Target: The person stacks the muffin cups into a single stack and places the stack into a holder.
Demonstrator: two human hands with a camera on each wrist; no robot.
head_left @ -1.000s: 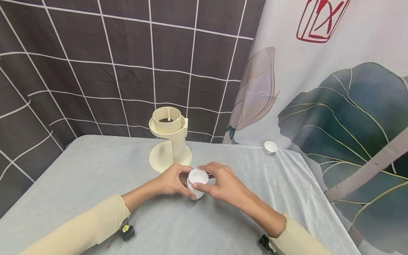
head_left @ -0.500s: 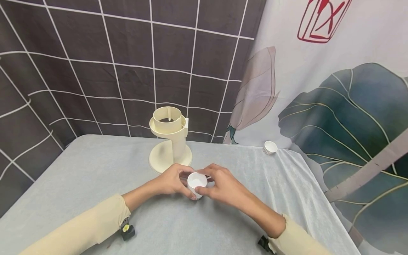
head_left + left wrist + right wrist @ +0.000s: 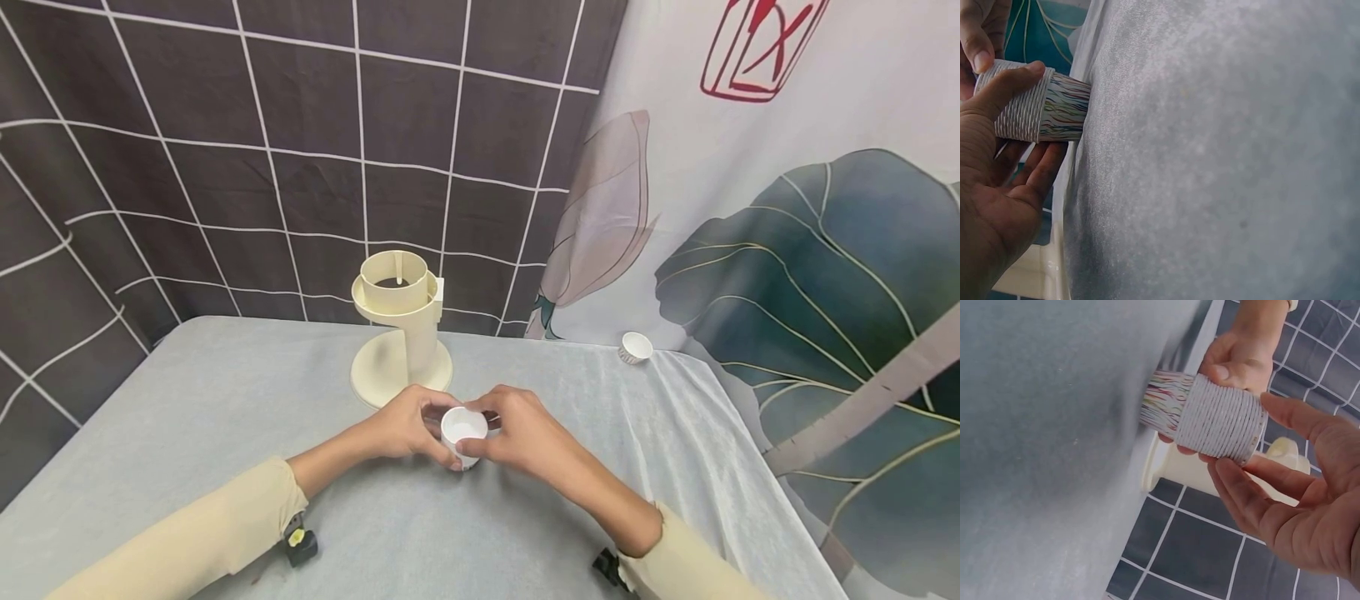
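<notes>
A stack of small paper cups [image 3: 463, 426] with colourful wavy stripes stands upright on the cloth, in front of me. In the left wrist view, many nested rims of the stack [image 3: 1025, 106] show above the striped bottom cup. My left hand [image 3: 405, 423] grips the stack from the left, thumb on the near side and fingers on the far side. From the right, my right hand [image 3: 521, 429] holds the top rims between thumb and fingers; in the right wrist view its fingertips [image 3: 1272, 407] touch the uppermost cup's edge.
Behind the hands stands a cream plastic stand [image 3: 375, 367] with a round base and an open ring on top. One loose paper cup [image 3: 635, 347] sits at the table's back right edge. A pale cloth [image 3: 225, 400] covers the table; curtains hang behind.
My right hand has lowered a tilted cup into the top of the stack, and it now sits level there. The right forearm has shifted slightly left. My left hand has stayed in place.
</notes>
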